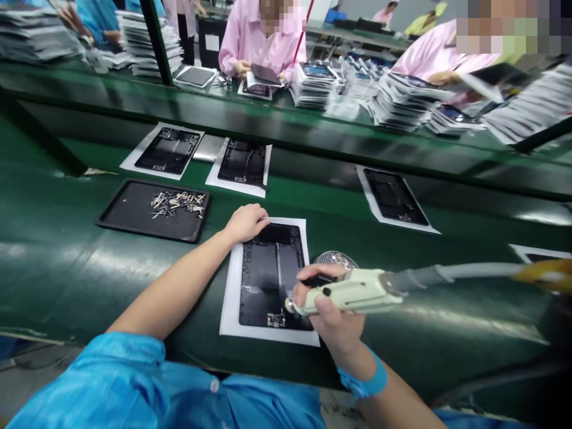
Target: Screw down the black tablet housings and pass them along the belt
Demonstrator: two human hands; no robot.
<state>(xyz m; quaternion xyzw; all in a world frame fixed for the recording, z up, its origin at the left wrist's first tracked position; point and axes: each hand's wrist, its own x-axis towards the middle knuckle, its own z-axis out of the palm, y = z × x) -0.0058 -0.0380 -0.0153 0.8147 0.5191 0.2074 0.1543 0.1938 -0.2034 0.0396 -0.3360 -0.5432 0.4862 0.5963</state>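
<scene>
An open black tablet housing (263, 277) lies on a white sheet (230, 319) in front of me, a small circuit board (276, 320) showing at its near end. My left hand (247, 223) has its fingers curled over the housing's far left corner. My right hand (333, 310) is closed around a pale green electric screwdriver (364, 290), held nearly level with its cable running off to the right. The tool's tip is over the near right part of the housing; whether it touches a screw is hidden. Behind the right hand sits a round metal dish (337, 258).
A black tray (129, 208) with a heap of small metal parts (176, 204) lies left. More tablet housings (167, 150) rest on white sheets along the far side. Beyond a raised green ledge (196, 107), people in pink handle tablets among tall stacks (313, 86).
</scene>
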